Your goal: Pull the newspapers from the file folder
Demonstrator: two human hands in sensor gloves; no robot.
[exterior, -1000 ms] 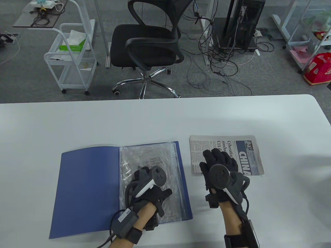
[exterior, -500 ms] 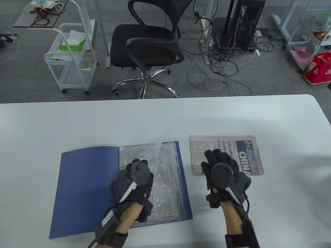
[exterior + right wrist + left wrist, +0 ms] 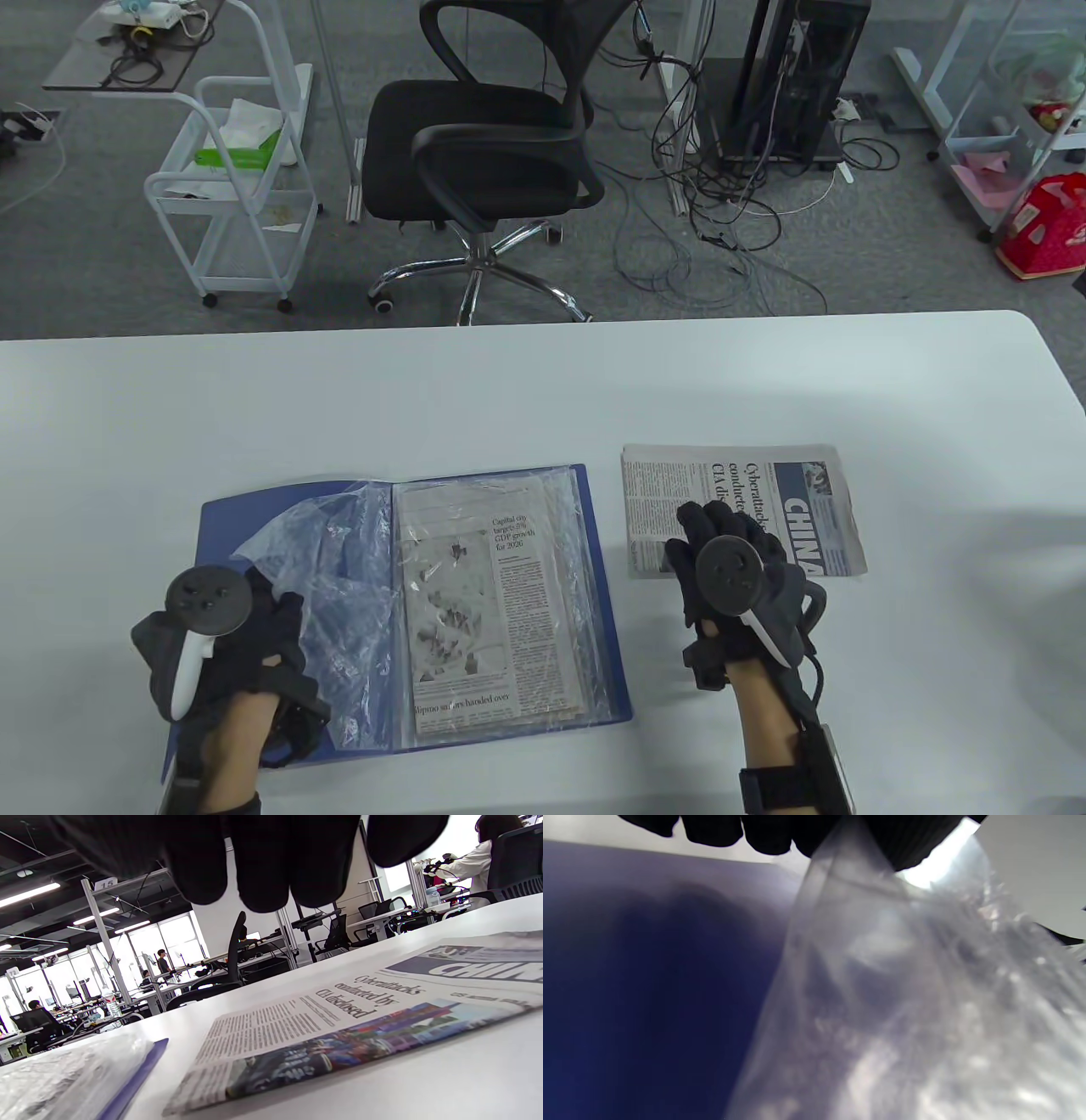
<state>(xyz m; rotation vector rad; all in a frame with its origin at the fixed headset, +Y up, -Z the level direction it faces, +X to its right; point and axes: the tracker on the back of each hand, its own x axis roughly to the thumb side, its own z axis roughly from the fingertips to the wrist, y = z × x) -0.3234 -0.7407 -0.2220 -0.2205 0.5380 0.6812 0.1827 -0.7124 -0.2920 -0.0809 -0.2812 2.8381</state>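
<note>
Newspaper (image 3: pixel 488 603) in folder (image 3: pixel 254 526), between hands

A: What can be read on the folded newspaper lying loose on the white table (image 3: pixel 543 390) near its right edge?

B: The folded newspaper (image 3: pixel 764 501) shows "CHINA" in white on a blue masthead and a headline, "Cyberattacks conducted by CIA disclosed."

A: And the newspaper page in the open blue file folder (image 3: pixel 280 543)?

B: The newspaper page (image 3: pixel 492 603) reads "Capital city targets 5% GDP growth for 2026"; the bottom line is partly legible, "…sailors handed over." A sign (image 3: pixel 105 882) on a frame behind reads "15."
</note>
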